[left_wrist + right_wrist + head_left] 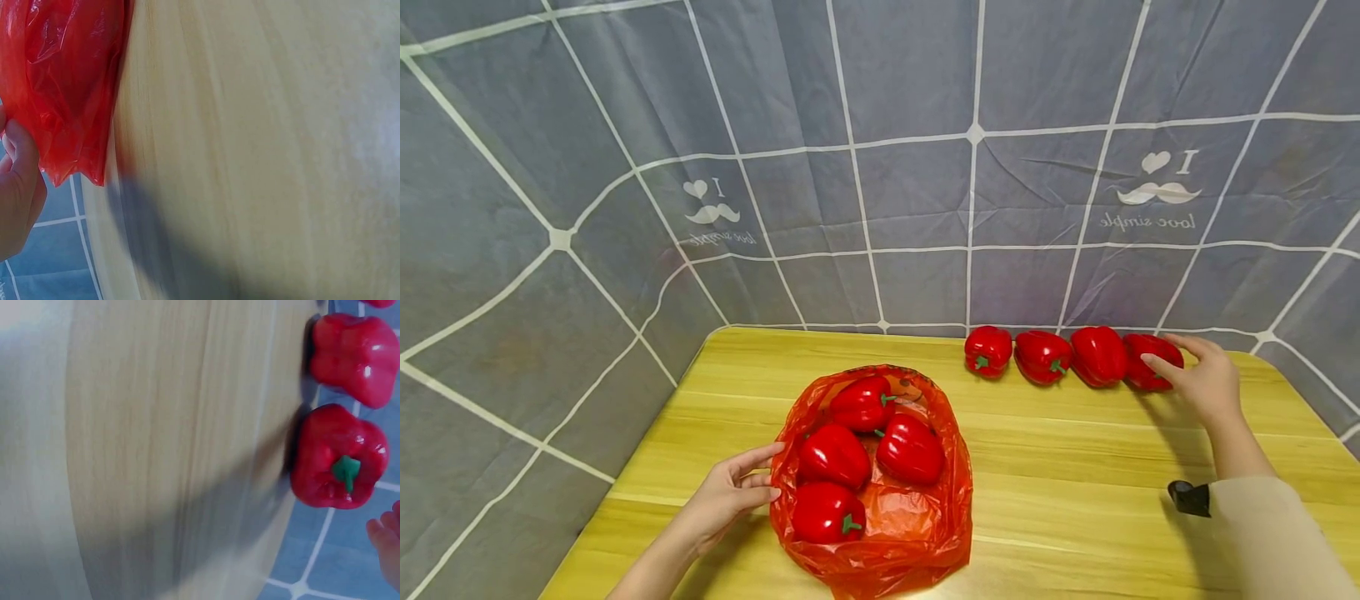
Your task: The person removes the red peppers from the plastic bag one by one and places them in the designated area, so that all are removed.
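A red plastic bag (955, 492) stands on the table with its mouth spread wide, and several red bell peppers (910, 450) lie inside. My left hand (730, 492) touches the bag's left side, index finger and thumb stretched apart along it. In the left wrist view, fingers (22, 153) meet the bag's crinkled wall (69, 94). At the back right, my right hand (1210, 379) reaches round the rightmost bell pepper (1153, 358), its thumb overlapping the front. The right wrist view shows a gap between the fingers (386, 534) and that green-stemmed pepper (319, 444).
Three more red bell peppers (1097, 357) sit in a row left of the rightmost one, along the table's back edge. A grey, white-lined curtain (910, 200) hangs behind and beside the wooden table (1060, 467). A black piece (1189, 498) shows at the right sleeve.
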### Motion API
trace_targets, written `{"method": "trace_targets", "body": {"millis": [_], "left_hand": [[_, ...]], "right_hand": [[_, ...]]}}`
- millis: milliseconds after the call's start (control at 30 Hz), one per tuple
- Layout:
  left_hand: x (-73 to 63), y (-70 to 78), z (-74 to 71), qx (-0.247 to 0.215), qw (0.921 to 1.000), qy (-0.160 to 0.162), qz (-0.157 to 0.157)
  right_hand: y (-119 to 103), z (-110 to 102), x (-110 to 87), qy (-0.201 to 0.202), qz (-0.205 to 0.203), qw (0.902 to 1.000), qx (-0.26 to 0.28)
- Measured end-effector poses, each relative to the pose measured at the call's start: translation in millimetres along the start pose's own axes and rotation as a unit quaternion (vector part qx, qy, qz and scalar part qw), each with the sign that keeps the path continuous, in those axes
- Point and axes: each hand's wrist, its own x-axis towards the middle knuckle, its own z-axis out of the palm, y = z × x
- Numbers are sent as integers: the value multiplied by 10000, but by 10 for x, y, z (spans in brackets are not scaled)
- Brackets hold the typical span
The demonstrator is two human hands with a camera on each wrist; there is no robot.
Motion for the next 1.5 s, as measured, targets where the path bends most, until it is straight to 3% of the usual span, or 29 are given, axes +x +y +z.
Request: {"method": "trace_targets", "body": {"millis": [267, 367, 867, 1033, 1500], "left_hand": [[-3, 21, 12, 66, 9999, 106, -74], [-5, 28, 15, 73, 9998, 158, -118], [-28, 51, 25, -24, 9999, 126, -111], [-31, 64, 29, 0, 9998, 135, -142], [-32, 74, 29, 9, 9998, 122, -152]], "right_hand": [[-196, 52, -107, 666, -408, 9967, 218], [-313, 68, -167, 700, -500, 9955, 401], [-946, 177, -470, -242, -1536, 9755, 1559], [-1120, 243, -578, -514, -1911, 9633, 1816], [-1517, 536, -851, -1358, -2445, 9295, 2403]]}}
